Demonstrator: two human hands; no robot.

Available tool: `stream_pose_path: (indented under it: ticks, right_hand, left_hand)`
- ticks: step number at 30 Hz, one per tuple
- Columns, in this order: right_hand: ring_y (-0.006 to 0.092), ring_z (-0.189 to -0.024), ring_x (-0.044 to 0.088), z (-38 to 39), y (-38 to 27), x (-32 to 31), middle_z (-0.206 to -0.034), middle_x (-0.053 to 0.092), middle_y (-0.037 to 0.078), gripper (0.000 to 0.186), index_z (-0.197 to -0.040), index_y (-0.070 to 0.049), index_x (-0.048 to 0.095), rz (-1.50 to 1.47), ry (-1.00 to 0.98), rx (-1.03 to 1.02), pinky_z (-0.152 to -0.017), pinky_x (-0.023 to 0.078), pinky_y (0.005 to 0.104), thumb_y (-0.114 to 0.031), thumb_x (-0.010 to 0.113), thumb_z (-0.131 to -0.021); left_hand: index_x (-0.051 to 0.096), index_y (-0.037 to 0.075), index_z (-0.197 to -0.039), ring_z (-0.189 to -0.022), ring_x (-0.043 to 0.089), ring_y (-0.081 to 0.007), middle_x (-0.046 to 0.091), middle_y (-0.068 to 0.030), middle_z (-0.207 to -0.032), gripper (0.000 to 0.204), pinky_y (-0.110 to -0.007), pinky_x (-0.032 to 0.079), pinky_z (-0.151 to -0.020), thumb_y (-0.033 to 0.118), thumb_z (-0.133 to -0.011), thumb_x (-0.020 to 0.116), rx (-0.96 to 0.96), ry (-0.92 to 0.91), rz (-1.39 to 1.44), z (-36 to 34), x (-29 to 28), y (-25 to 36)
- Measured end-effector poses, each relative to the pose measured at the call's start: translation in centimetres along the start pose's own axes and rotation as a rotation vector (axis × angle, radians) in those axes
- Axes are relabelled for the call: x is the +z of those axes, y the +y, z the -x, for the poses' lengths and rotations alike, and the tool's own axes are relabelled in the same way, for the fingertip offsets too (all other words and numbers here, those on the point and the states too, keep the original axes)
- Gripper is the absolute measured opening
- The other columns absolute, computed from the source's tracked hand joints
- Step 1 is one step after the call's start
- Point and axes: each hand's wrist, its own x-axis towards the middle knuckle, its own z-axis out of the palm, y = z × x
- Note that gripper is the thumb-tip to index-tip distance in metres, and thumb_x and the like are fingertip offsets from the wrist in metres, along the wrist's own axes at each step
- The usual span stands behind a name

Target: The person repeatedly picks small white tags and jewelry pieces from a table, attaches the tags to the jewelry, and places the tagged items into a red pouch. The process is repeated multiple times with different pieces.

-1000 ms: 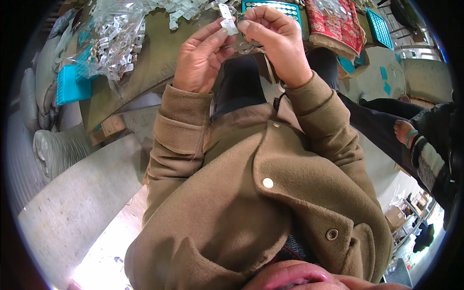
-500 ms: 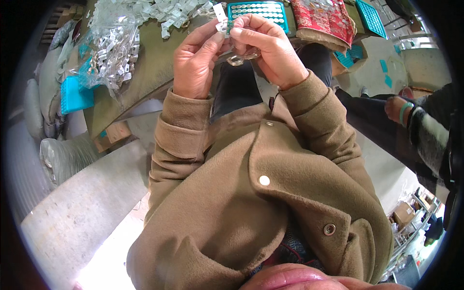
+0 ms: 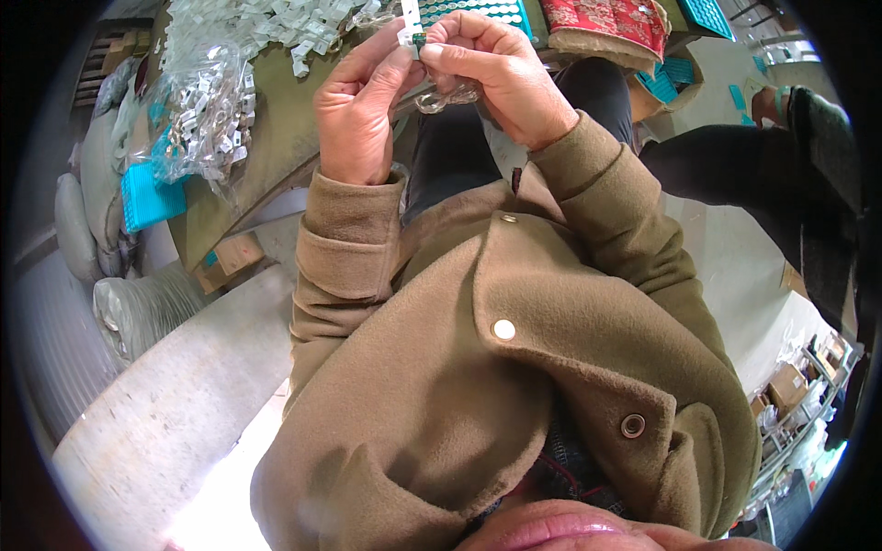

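Near the top edge of the head view, both my hands meet over the work table. My left hand (image 3: 360, 106) pinches a narrow white tag (image 3: 411, 15) between thumb and fingers. Close against it, my right hand (image 3: 507, 81) is closed with its thumb and forefinger at a small green bit (image 3: 419, 40) beside the tag. Below the right fingers hangs a clear, shiny loop (image 3: 450, 97), seemingly held by that hand; its exact kind is unclear. My fingers partly cover where these pieces meet.
A heap of white tags (image 3: 266, 29) and a clear bag of tagged pieces (image 3: 213, 106) lie on the left. Blue trays (image 3: 152, 197) sit below the bag. A teal tray (image 3: 491, 13) and red patterned cloth (image 3: 606, 28) lie beyond. Another person's leg (image 3: 726, 161) is at right.
My hands have shifted slightly up and left, still holding the tag and loop. At right, the other person's leg and hand have moved upward in view.
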Motion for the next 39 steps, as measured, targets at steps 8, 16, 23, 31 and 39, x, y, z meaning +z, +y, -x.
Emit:
stream_pose_path:
  ticks: [8, 16, 23, 31, 39]
  right_hand:
    - [0.0071, -0.069, 0.061, -0.4, 0.4, -0.3, -0.081, 0.064, -0.001, 0.006, -0.097, -0.003, 0.065, 0.175, 0.113, -0.086, -0.065, 0.051, 0.0204, -0.006, 0.066, -0.092]
    - [0.0034, -0.067, 0.055, 0.5, -1.2, -0.6, -0.076, 0.060, -0.002, 0.008, -0.100, -0.005, 0.065, 0.481, 0.053, -0.039, -0.059, 0.045, 0.0187, -0.004, 0.063, -0.092]
    - [0.0014, -0.071, 0.050, 0.0, -0.9, 0.0, -0.084, 0.056, -0.004, 0.017, -0.106, -0.002, 0.060, 0.194, 0.075, -0.126, -0.064, 0.043, 0.0170, 0.002, 0.059, -0.089]
    - [0.0005, -0.065, 0.044, 0.3, -1.6, 0.5, -0.076, 0.049, -0.006, 0.008, -0.099, -0.005, 0.058, 0.539, 0.096, -0.183, -0.057, 0.036, 0.0180, -0.001, 0.059, -0.092]
    - [0.0016, -0.065, 0.045, 0.1, -1.3, 0.3, -0.077, 0.049, -0.004, 0.007, -0.097, -0.005, 0.057, 0.570, 0.059, -0.255, -0.057, 0.038, 0.0191, 0.000, 0.057, -0.092]
  left_hand:
    - [0.063, -0.004, -0.123, -0.085, 0.065, -0.0103, 0.070, -0.0069, -0.100, 0.029, -0.025, 0.056, -0.077, 0.002, -0.095, 0.061, 0.205, 0.062, -0.319, 0.1, 1.8, -1.2]
    - [0.067, 0.001, -0.111, -0.085, 0.069, -0.0120, 0.071, -0.0057, -0.097, 0.021, -0.024, 0.056, -0.073, 0.013, -0.094, 0.067, -0.102, 0.128, -0.247, -0.4, 1.3, -0.2]
    - [0.069, 0.003, -0.111, -0.078, 0.068, -0.0094, 0.072, -0.0023, -0.094, 0.023, -0.019, 0.047, -0.060, 0.016, -0.093, 0.067, -0.150, 0.211, -0.176, -0.4, 1.5, 0.0]
    - [0.065, 0.003, -0.118, -0.064, 0.050, 0.0008, 0.070, -0.0016, -0.100, 0.026, -0.013, 0.036, -0.050, 0.016, -0.096, 0.064, -0.318, 0.210, 0.215, -0.2, 1.2, 0.9]
    - [0.060, 0.000, -0.119, -0.057, 0.055, 0.0014, 0.069, -0.0100, -0.108, 0.024, -0.015, 0.042, -0.044, 0.014, -0.100, 0.055, -0.604, 0.113, 0.802, -1.2, -0.4, 0.4]
